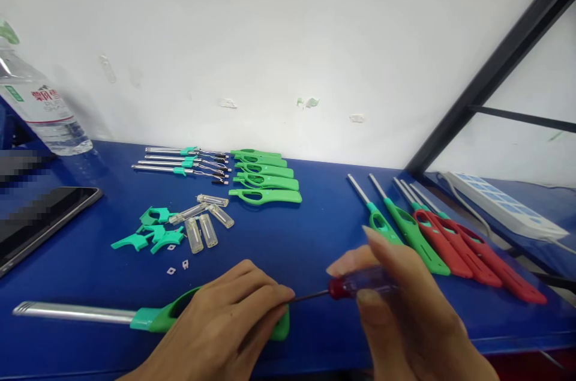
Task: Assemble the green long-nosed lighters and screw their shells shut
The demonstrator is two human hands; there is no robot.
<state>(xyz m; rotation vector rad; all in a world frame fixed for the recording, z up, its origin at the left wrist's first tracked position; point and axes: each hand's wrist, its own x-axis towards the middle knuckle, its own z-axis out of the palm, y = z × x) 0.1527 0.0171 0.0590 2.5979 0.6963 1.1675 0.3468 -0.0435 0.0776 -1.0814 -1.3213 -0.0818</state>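
A green lighter point(164, 319) with a long silver barrel lies at the front of the blue table, its barrel pointing left. My left hand point(229, 315) is closed over its handle, with the fingertips near the handle's right end. In my right hand point(400, 303) is a screwdriver point(344, 286) with a red and clear handle, held between thumb and fingers. The screwdriver's thin shaft points left and reaches my left fingertips, which hide its tip.
Green handle shells point(269, 196), metal barrels with wires point(157, 168), clear fuel tanks point(208, 230) and teal triggers point(135, 241) lie behind. Green and red lighters point(486, 261) lie right, near a power strip point(504, 204). A phone point(49, 216) and bottle point(45, 108) stand left.
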